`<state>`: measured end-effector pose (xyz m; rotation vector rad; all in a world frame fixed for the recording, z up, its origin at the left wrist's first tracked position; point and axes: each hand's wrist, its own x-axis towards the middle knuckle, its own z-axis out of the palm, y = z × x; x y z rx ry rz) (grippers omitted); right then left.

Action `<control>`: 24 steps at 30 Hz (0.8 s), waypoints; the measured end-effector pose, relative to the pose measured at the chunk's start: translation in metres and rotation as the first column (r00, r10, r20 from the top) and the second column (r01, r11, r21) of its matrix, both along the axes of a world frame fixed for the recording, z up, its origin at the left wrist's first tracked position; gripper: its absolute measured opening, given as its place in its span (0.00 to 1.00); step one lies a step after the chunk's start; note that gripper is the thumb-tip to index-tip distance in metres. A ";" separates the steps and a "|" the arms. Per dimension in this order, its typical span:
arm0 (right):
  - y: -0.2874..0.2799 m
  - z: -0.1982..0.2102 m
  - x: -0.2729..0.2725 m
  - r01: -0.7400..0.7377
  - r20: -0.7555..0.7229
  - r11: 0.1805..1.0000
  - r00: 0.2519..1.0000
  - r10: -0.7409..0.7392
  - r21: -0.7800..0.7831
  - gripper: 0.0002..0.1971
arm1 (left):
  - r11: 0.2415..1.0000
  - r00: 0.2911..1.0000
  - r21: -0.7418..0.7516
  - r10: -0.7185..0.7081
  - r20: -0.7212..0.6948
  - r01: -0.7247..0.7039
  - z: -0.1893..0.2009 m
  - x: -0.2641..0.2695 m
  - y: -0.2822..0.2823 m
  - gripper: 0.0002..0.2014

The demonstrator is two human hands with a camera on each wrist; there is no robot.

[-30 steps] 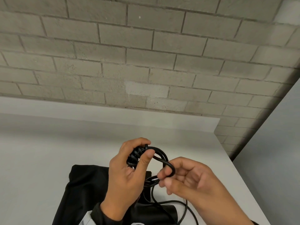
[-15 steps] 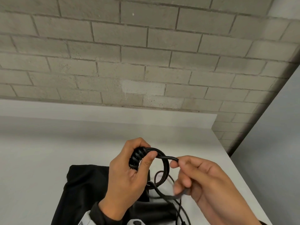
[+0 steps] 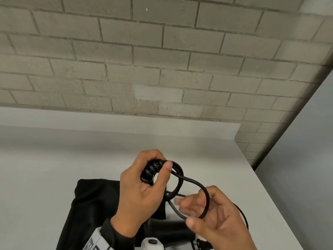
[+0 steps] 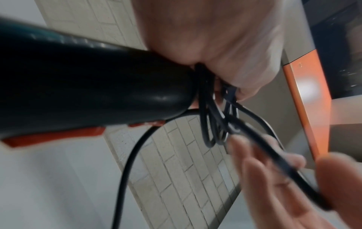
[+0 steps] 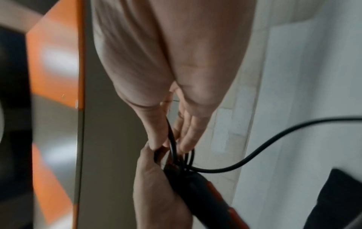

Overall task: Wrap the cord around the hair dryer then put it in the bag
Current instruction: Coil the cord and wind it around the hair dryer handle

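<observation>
The left hand point(image 3: 144, 188) is curled tight around the end of the black hair dryer point(image 4: 82, 93), thumb pressing several coils of cord point(image 3: 191, 183) against it. The dryer is held above the table point(image 3: 45, 168), over the black bag point(image 3: 93, 210) lying flat there. The right hand point(image 3: 218, 221) has fingers loosely spread, a loop of cord draped across them and caught under the thumb. The rest of the cord hangs down beside the bag.
</observation>
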<state>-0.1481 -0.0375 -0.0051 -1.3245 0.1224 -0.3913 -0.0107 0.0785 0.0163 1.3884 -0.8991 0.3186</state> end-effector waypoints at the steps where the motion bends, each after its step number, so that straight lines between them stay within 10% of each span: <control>1: 0.002 -0.001 -0.002 0.032 0.008 0.999 0.999 -0.032 0.012 0.17 | 1.000 1.000 -0.005 0.005 -0.009 -0.005 0.000 0.001 0.000 0.05; 6: -0.012 0.003 -0.014 0.110 -0.083 0.962 0.992 -0.092 0.248 0.34 | 0.999 0.998 -0.016 0.042 -0.047 -0.042 -0.001 0.006 0.000 0.05; 10: -0.040 0.013 -0.029 -0.060 -0.198 0.971 0.974 0.108 0.231 0.29 | 1.000 0.998 -0.007 -0.003 -0.059 0.003 -0.002 0.002 -0.002 0.04; 14: -0.046 -0.001 -0.023 -0.102 -0.003 0.993 0.995 0.102 -0.061 0.13 | 0.999 0.997 -0.033 0.001 -0.076 -0.003 -0.004 0.003 -0.003 0.05; 18: -0.034 -0.024 -0.033 -0.143 0.267 0.915 0.963 0.041 0.376 0.10 | 0.999 0.997 -0.027 0.022 -0.070 -0.024 -0.004 0.005 -0.004 0.05; 21: -0.028 -0.014 -0.031 -0.121 0.105 0.866 0.991 0.080 0.486 0.16 | 0.999 0.996 -0.027 0.025 -0.088 -0.027 -0.004 0.008 -0.003 0.05; 24: -0.025 -0.006 -0.048 0.063 -0.237 0.960 0.971 0.003 0.271 0.31 | 0.999 0.994 -0.038 0.031 -0.108 -0.035 -0.003 0.011 -0.001 0.05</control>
